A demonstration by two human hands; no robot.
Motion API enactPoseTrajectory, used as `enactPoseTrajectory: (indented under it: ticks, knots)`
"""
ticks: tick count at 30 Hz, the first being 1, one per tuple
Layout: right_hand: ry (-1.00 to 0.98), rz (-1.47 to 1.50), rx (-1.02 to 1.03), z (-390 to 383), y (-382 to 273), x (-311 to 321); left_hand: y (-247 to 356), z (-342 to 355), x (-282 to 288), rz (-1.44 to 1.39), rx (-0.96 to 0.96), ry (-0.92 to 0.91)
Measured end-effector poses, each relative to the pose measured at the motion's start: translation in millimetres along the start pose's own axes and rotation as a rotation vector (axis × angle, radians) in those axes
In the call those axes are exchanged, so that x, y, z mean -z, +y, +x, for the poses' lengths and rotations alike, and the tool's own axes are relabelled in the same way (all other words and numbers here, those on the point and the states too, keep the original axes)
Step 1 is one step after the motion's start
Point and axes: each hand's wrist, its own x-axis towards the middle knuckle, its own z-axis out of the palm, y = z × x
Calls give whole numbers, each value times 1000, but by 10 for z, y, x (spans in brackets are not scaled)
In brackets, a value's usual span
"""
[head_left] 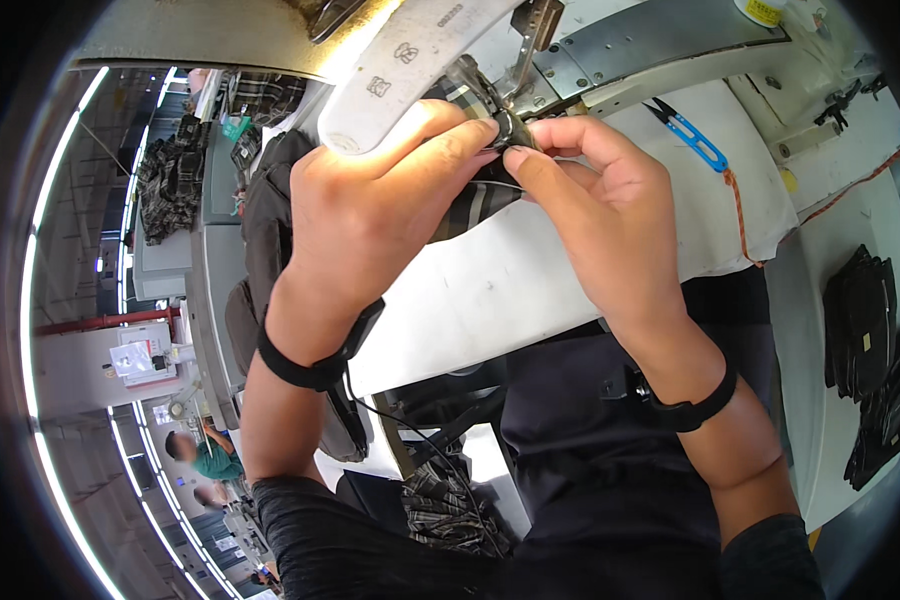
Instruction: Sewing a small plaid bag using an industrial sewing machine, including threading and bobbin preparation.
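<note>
My left hand [375, 195] pinches a small dark fabric piece [511, 132] just in front of a sewing machine's presser foot area [490, 88]. From the other side, my right hand [610, 205] grips the same piece between thumb and forefinger. The fingertips of both hands nearly meet there. Below them hangs dark plaid cloth [475, 210] with pale stripes, partly covered by my left hand. The machine's white cover [410, 70] reaches over my left hand, with a bright light behind it. The exact shape of the pinched piece is hidden by my fingers.
Blue thread snips [692, 138] on an orange cord lie on the white work surface [470, 300]. Dark fabric pieces are stacked at the right [860, 320]. Plaid cloth [450, 505] lies below the table, and dark garments [270, 210] hang at its left edge. People work far left.
</note>
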Motion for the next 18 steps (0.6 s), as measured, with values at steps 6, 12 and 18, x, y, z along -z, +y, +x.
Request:
enactPoseTrajectory:
  ticks: [6, 12, 18]
  knots:
    - [-8, -131, 58, 4, -42, -15, -138, -55, 97, -93, 48, -90]
    - [-76, -247, -59, -55, -187, 39, -87, 73, 202, -202, 81, -180]
    - [4, -154, 72, -20, -14, -47, 259, 64, 128, -148, 325, -115]
